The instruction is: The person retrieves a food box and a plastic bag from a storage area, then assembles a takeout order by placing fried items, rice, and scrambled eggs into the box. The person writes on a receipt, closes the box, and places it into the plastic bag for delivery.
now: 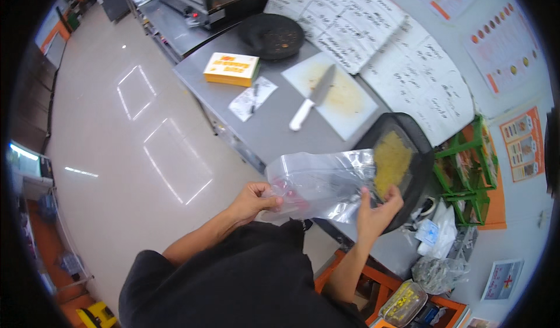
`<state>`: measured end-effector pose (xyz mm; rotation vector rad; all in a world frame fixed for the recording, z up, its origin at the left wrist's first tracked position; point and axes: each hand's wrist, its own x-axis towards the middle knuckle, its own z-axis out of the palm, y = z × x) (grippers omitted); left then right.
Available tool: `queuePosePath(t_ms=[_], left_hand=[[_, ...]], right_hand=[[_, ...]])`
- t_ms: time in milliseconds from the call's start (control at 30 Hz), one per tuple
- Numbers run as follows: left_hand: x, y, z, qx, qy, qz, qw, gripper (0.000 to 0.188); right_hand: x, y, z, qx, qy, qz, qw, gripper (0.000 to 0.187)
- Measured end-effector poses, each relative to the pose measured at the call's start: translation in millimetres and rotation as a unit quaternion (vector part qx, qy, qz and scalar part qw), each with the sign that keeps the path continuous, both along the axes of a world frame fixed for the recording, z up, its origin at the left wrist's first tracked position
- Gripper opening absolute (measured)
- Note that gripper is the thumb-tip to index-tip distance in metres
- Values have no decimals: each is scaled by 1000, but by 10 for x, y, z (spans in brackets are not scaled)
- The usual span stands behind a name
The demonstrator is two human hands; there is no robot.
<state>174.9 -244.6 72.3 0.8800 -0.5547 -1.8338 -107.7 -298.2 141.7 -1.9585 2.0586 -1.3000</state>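
Note:
A clear plastic bag (pixel 321 179) stretches between my two hands above the near edge of a grey metal table. My left hand (pixel 256 200) pinches its left end between thumb and fingers. At the bag's right end, my right hand (pixel 376 214) grips the plastic by its edge. Just beyond that hand lies a flat mass of yellow food (pixel 392 162), with clear plastic around it, in a large black tray (pixel 421 170). I cannot tell whether the food is inside the same bag.
A knife (pixel 315 97) lies on a white cutting board (pixel 356 115). Farther off are a yellow-and-white box (pixel 231 69), paper slips with a pen (pixel 253 99), and a round black pan (pixel 271 36). Green crates (pixel 466 173) and plastic bags (pixel 440 237) stand at the right.

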Motion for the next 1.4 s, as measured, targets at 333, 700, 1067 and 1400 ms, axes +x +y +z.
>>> queuePosePath(t_ms=[333, 700, 1067, 1400], left_hand=[[835, 251, -147, 114, 15, 176, 978, 19], [2169, -279, 1, 30, -172, 546, 819, 40], [2240, -1578, 522, -193, -642, 80, 738, 49], [3057, -1870, 423, -204, -558, -30, 804, 19]], right_hand=[[2152, 72, -721, 549, -408, 422, 595, 12], [2687, -1237, -633, 339, -808, 325, 355, 7], [3050, -1689, -151, 189, -169, 535, 806, 41], [3380, -1901, -860, 372, -795, 267, 399, 36]])
